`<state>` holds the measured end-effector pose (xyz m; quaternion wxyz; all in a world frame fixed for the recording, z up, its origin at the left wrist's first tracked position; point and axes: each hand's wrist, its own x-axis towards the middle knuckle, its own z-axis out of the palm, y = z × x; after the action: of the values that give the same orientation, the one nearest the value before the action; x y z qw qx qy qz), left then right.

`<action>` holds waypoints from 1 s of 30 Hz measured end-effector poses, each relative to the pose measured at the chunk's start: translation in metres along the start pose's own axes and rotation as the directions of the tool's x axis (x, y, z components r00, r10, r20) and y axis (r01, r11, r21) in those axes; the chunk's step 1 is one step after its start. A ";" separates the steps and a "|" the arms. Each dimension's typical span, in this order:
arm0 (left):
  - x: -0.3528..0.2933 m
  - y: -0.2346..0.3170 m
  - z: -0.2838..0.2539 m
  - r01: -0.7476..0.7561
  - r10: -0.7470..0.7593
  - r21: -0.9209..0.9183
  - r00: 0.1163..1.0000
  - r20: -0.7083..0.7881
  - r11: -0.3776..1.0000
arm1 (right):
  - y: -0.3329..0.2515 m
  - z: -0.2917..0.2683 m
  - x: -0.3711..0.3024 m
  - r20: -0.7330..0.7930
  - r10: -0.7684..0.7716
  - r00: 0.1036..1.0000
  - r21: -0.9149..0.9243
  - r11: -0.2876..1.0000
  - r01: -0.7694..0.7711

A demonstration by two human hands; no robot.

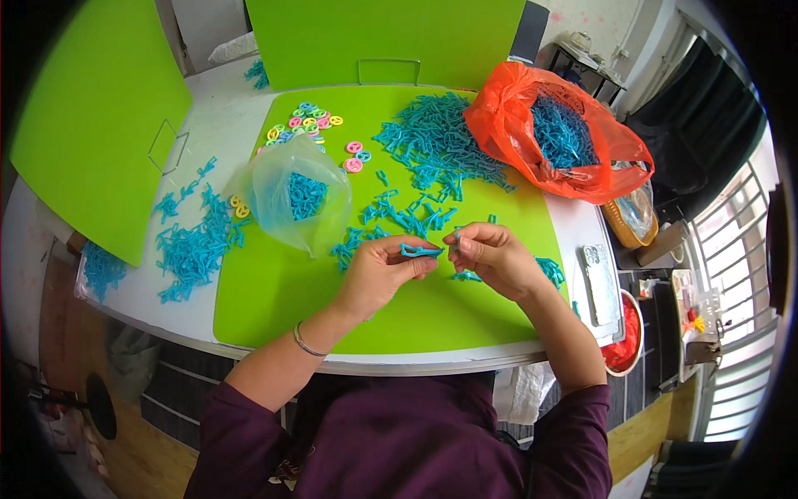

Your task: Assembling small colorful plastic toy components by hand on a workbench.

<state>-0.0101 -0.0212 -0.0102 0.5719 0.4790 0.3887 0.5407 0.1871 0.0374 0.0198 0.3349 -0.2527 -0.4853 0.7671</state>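
Observation:
My left hand (376,273) pinches a slim teal plastic clip piece (418,250) between thumb and fingers, above the green mat (399,320). Close beside it on the right, my right hand (504,261) has its fingertips together round a small teal plastic piece (456,242), mostly hidden by the fingers. The two hands are a short gap apart. Just beyond them lie loose teal clip pieces (409,219). A few more teal pieces (549,270) lie partly behind my right wrist.
A large teal heap (436,133) spreads at the back, against a red plastic bag (507,104) of similar pieces. A clear bag (328,218) holds more teal pieces, with coloured rings (354,165) near it. Another teal pile (195,249) lies left; a phone (597,283) lies right.

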 end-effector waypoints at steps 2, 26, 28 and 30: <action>0.000 -0.001 0.000 0.005 -0.005 0.014 1.000 -0.010 1.000 | 0.002 0.001 0.000 0.051 0.119 0.992 0.047 0.992 -0.121; -0.002 0.003 0.000 -0.006 0.004 0.034 0.999 0.035 0.999 | 0.003 0.000 0.002 0.049 0.182 0.982 0.118 0.975 -0.187; -0.002 0.003 0.000 -0.006 0.005 0.029 0.999 0.034 1.000 | 0.003 -0.002 0.003 0.050 0.181 0.982 0.109 0.976 -0.186; -0.001 0.003 0.001 -0.007 0.005 0.035 0.999 0.039 0.999 | 0.004 -0.001 0.002 0.049 0.181 0.982 0.100 0.978 -0.185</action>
<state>-0.0103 -0.0227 -0.0069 0.5693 0.5006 0.3855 0.5260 0.1857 0.0386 0.0159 0.2660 -0.2633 -0.4259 0.8237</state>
